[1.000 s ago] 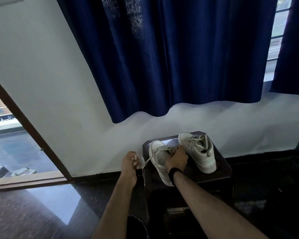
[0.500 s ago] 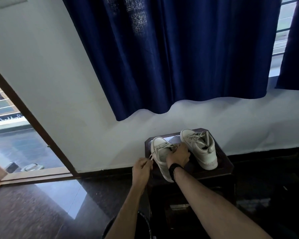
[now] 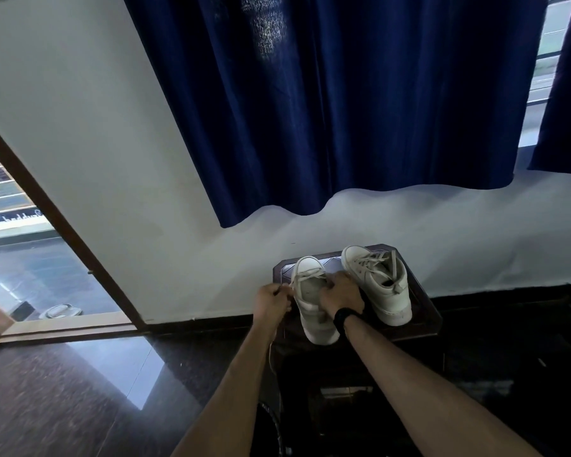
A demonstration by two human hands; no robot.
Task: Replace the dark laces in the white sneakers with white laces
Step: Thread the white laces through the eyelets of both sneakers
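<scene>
Fingers of your left hand (image 3: 272,300) pinch the white lace (image 3: 305,275); right hand (image 3: 340,293) grips the left sneaker (image 3: 310,301) on the stool (image 3: 422,311). Pull slack evenly w/ the shoe pinned, lace flat thru each eyelet.

Dark blue curtain (image 3: 343,103) hanging against the white wall (image 3: 89,127). Below its hem, a dark wooden tabletop (image 3: 419,311) set against the wall. Left of the curtain, a brown door frame (image 3: 60,222); beyond it, a pale sandal (image 3: 60,311). Glossy dark floor (image 3: 63,390) beneath.
</scene>
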